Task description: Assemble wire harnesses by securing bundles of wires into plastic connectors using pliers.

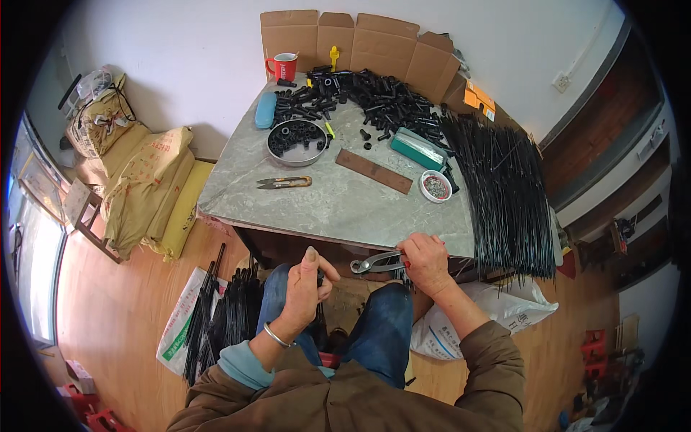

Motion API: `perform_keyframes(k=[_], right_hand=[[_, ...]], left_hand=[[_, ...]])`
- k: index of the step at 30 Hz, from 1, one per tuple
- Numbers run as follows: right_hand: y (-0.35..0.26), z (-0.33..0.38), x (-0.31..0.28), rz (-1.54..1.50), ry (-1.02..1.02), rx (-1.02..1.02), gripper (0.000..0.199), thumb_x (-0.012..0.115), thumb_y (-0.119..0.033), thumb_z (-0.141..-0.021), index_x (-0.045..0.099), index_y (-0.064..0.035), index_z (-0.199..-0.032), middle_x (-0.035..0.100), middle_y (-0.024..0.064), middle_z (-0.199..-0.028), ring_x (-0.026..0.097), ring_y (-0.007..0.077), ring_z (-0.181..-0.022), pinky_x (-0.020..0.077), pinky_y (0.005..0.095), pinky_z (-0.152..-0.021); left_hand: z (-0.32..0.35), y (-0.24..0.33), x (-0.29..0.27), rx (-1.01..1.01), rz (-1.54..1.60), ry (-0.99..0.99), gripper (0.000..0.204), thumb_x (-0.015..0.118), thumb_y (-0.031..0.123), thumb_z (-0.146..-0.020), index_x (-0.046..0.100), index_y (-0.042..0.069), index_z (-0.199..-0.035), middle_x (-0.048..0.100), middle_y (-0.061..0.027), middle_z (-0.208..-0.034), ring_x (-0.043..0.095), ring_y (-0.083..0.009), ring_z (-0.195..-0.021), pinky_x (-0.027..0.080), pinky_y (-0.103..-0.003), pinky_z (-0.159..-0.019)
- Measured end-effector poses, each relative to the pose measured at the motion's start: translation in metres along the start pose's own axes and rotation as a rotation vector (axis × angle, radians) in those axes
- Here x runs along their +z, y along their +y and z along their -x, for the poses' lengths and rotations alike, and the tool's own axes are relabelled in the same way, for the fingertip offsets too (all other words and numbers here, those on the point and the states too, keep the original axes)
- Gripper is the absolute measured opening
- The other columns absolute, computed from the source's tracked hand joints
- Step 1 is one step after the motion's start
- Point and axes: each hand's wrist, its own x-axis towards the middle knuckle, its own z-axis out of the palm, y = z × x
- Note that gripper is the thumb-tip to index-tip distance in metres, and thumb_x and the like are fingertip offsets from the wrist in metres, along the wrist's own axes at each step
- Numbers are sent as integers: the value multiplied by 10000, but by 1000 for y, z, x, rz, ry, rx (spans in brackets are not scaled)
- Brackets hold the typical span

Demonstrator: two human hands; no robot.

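My right hand [429, 265] is closed around the handles of metal pincers [378, 263], whose rounded jaws point left just off the table's front edge. A short gap away, my left hand [302, 294] is raised over my lap, thumb up and fingers curled around a slim black piece [319, 278]. Most of that piece is hidden by the fingers, so its exact kind does not show. Nearest on the tabletop [317, 205] lie thread snips [285, 183], a flat rusty metal bar [374, 171] and a small white tub [435, 186] of tiny metal parts.
A round metal tin [322, 155] holds black rings. Behind it spreads a heap of black tubular parts [389, 101] against cardboard [385, 47]. Long black rods [504, 194] overhang the table's right side; more rods [234, 309] lie by my left leg. A red mug [285, 67] stands at the back.
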Motion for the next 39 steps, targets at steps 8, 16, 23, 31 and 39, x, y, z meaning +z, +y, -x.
perform_keyframes(k=[8,16,23,31,39], right_hand=[[-65,-8,-14,-1457,-116,947,225,627,-250,-913,568,-58,-812,451,-32,-610,459,77,-552,424,256,-540],[-113,-12,9,-1902,42,967,202,591,-243,-925,528,-73,-836,465,6,-700,445,108,-615,413,289,-567],[-135,-23,7,-1670,74,966,193,624,-226,-908,575,-48,-853,514,-4,-710,455,59,-602,375,212,-502],[-148,-32,23,-897,357,632,98,646,-94,-847,584,-27,-882,578,46,-809,556,163,-684,461,289,-624],[-150,-33,18,-1030,237,505,75,600,-95,-903,597,-20,-907,572,23,-831,538,110,-742,441,249,-668]], left_hand=[[5,-3,7,133,98,-316,646,384,572,-935,558,-27,-1106,421,9,-686,384,-77,-597,351,-227,-565],[15,-14,8,224,-32,-141,629,446,544,-926,545,-12,-1205,427,18,-824,427,-72,-726,367,-214,-646],[29,-12,4,331,-212,-39,444,452,397,-985,584,43,-1219,387,9,-813,385,-72,-696,355,-213,-622],[40,-20,8,248,-50,-60,480,446,330,-999,442,26,-1371,371,25,-835,371,-65,-714,360,-210,-628],[45,-7,-4,215,-34,-46,616,435,482,-967,447,10,-1363,431,20,-870,415,-74,-755,372,-208,-663]])
